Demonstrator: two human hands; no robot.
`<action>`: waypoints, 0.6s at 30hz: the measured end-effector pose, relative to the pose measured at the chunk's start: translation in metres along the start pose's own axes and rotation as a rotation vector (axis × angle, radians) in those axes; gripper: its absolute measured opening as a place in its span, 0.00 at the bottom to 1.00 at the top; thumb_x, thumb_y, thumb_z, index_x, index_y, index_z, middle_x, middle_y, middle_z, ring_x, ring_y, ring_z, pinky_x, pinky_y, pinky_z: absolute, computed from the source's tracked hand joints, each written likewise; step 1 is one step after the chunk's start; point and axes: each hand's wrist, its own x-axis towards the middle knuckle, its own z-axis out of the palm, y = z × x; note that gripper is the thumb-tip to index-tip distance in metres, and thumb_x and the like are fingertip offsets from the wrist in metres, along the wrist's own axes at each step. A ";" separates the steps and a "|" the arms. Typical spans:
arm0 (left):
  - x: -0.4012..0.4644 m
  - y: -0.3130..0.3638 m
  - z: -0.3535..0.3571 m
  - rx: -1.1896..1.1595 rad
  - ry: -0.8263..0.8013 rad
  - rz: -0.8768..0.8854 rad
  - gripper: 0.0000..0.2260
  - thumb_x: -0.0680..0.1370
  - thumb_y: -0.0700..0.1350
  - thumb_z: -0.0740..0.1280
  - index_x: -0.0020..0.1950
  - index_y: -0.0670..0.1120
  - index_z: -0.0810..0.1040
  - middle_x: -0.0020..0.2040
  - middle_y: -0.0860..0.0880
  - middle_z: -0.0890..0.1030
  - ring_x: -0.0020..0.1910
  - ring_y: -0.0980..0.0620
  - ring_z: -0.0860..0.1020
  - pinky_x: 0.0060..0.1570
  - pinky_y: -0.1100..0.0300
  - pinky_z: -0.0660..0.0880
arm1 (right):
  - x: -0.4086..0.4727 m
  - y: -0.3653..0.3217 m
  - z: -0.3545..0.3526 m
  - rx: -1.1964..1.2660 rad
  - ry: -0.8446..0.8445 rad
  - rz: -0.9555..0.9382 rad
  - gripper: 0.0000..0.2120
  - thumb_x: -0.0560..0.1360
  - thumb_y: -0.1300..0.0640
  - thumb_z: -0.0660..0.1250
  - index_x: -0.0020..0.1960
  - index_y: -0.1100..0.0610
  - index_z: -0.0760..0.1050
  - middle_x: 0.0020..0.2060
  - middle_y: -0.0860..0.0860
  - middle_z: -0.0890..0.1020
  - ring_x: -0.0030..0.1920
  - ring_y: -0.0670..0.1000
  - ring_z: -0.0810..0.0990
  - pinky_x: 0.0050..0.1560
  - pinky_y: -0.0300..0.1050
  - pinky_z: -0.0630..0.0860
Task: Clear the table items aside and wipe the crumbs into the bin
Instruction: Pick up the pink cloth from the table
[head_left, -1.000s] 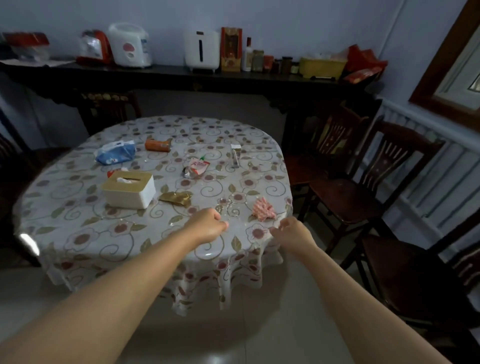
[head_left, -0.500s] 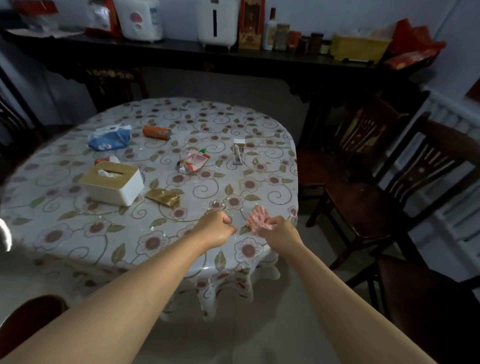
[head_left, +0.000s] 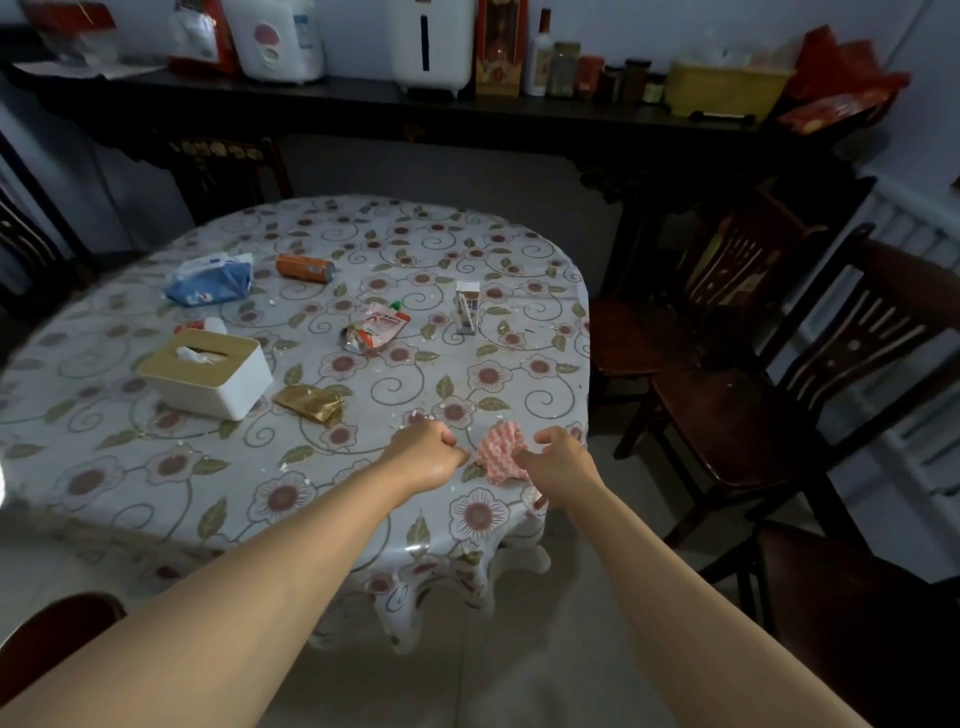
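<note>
1. Head view, grip. Right hand (head_left: 558, 457) has its fingers curled at the near edge of the cloth (head_left: 500, 451); it touches the cloth, but a firm hold cannot be told. Left hand (head_left: 426, 451) is a loose fist just left of the cloth, nothing seen in it.
2. Task things. The cloth lies crumpled at the table's (head_left: 104, 467) near right edge. Crumbs (head_left: 418, 415) are scattered just beyond the left hand and further up the top. No bin in view.
3. Items not yet cleared: tissue box (head_left: 208, 371), gold wrapper (head_left: 310, 402), pouch (head_left: 375, 330), carton (head_left: 467, 306), orange can (head_left: 305, 267), blue pack (head_left: 210, 278).
4. Risks (judgement). Wiping before clearing would push crumbs under the items or topple the upright carton. The cover looks glossy and hangs loose, so a hard wipe could drag it and shift everything. Sweeping toward the near edge with no bin placed would drop crumbs on the floor (head_left: 519, 675).
5. Room. Dim light; chairs (head_left: 753, 415) stand close on the right; a dark sideboard (head_left: 519, 111) crowded with appliances and jars lines the back wall.
</note>
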 end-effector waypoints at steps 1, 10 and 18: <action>0.000 0.000 -0.001 -0.006 0.005 -0.002 0.15 0.77 0.50 0.65 0.61 0.46 0.74 0.57 0.46 0.79 0.55 0.47 0.78 0.52 0.56 0.73 | 0.000 -0.001 0.000 0.000 -0.005 -0.002 0.21 0.76 0.55 0.61 0.66 0.63 0.67 0.59 0.61 0.76 0.53 0.59 0.78 0.56 0.57 0.76; 0.006 -0.005 0.001 0.021 0.028 0.006 0.14 0.77 0.48 0.65 0.34 0.53 0.65 0.46 0.46 0.76 0.48 0.45 0.80 0.53 0.52 0.75 | 0.009 -0.007 0.012 -0.027 -0.038 -0.036 0.18 0.76 0.56 0.61 0.63 0.62 0.69 0.58 0.60 0.76 0.58 0.60 0.75 0.55 0.50 0.73; 0.019 0.002 0.008 -0.013 0.022 0.008 0.07 0.77 0.49 0.65 0.50 0.47 0.76 0.54 0.44 0.80 0.52 0.46 0.80 0.55 0.52 0.76 | 0.021 -0.007 0.005 -0.047 -0.043 -0.055 0.17 0.77 0.59 0.59 0.63 0.65 0.68 0.60 0.60 0.75 0.60 0.59 0.73 0.62 0.54 0.72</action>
